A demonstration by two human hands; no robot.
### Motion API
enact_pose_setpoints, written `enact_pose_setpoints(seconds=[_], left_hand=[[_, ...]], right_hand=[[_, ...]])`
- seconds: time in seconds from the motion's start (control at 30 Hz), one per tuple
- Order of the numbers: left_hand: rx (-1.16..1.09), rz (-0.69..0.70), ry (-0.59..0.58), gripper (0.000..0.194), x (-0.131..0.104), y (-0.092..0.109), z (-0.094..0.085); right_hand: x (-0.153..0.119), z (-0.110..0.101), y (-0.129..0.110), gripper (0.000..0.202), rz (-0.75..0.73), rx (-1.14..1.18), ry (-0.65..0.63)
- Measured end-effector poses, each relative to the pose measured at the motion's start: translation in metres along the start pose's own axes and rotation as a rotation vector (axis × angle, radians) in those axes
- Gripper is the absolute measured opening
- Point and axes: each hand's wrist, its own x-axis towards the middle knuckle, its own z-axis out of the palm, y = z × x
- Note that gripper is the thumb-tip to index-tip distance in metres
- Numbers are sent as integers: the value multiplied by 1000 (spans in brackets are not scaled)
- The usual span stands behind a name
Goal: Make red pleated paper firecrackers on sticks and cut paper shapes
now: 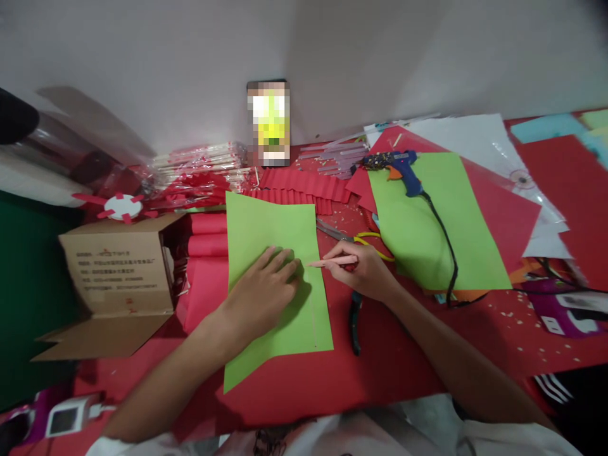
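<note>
A light green sheet of paper [270,225] lies in front of me on the red table, its left side curling up a little. My left hand [266,285] rests flat on the sheet with the fingers stretched out. In my right hand [363,269] is a pink pen [338,260], pinched between the fingers, its tip at the paper's right part. A faint line runs down the sheet near its right edge, ending at a small dark dot. Scissors with yellow handles [377,235] lie just beyond my right hand. Below that hand is a dark curved tool handle [354,323].
A blue glue gun [401,168] with a black cord lies on another green sheet [446,221] at the right. A phone [268,123] leans against the wall. Pleated red paper [304,183] and wrapped sticks [199,161] lie behind. An open cardboard box [118,272] stands left.
</note>
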Motion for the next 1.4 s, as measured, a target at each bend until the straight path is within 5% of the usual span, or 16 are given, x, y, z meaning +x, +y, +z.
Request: enact_pose_setpoints(seconds=[1.4], left_hand=[[9,-21,9,42,-1,3,-5]], right_hand=[[1,-4,-3,6,105,68,-101]])
